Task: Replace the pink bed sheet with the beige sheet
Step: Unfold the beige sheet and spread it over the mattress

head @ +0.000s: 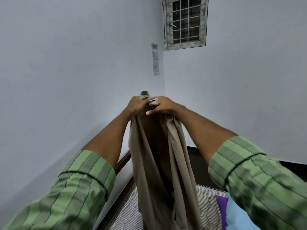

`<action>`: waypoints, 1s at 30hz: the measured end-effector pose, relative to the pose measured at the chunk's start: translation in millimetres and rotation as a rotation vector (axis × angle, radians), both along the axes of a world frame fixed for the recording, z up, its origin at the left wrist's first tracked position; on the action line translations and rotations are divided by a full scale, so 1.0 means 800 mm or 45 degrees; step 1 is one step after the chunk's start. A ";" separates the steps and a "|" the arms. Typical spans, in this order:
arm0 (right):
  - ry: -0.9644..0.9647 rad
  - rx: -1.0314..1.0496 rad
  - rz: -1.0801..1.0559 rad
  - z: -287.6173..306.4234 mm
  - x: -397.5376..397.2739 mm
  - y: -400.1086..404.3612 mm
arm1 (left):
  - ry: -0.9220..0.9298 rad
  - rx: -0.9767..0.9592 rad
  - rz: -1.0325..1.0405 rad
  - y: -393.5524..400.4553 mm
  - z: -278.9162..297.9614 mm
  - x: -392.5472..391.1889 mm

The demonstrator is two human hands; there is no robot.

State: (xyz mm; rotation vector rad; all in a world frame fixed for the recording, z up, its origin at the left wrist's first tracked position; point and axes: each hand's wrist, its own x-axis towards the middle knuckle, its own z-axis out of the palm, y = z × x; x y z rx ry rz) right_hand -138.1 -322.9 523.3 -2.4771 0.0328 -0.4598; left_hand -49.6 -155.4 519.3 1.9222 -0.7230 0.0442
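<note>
Pale walls, striped mattress (126, 216), both hands bunching limp beige sheet (159, 163)

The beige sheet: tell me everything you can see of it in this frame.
The plain beige fabric sheet looks thin and soft. It hangs gathered in long vertical folds, held up in front of the wall corner. The left hand and right hand grip its bunched top edge close together, small tufts poking above the fingers. Its lower part drops out of view at the bottom edge, in front of the grey-and-white striped mattress; whether it touches that is unclear.
</note>
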 end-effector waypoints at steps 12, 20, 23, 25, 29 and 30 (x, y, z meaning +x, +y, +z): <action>-0.694 0.643 -0.757 0.042 -0.002 0.006 | -0.299 0.774 0.266 0.002 -0.038 -0.006; -0.647 0.878 -0.822 0.046 -0.038 -0.073 | -0.057 0.249 0.668 0.044 -0.069 0.019; -0.354 0.538 -0.458 0.016 -0.038 -0.065 | -0.026 -0.264 0.560 0.026 -0.026 0.014; -0.231 0.448 -0.144 0.002 -0.033 -0.046 | 0.010 -0.301 0.385 0.006 0.000 0.008; -0.167 -0.061 -0.199 0.002 -0.012 -0.008 | -0.170 -0.053 0.123 -0.034 0.023 -0.022; -0.198 -0.108 -0.256 0.006 -0.010 -0.002 | -0.232 0.018 0.131 -0.039 0.021 -0.024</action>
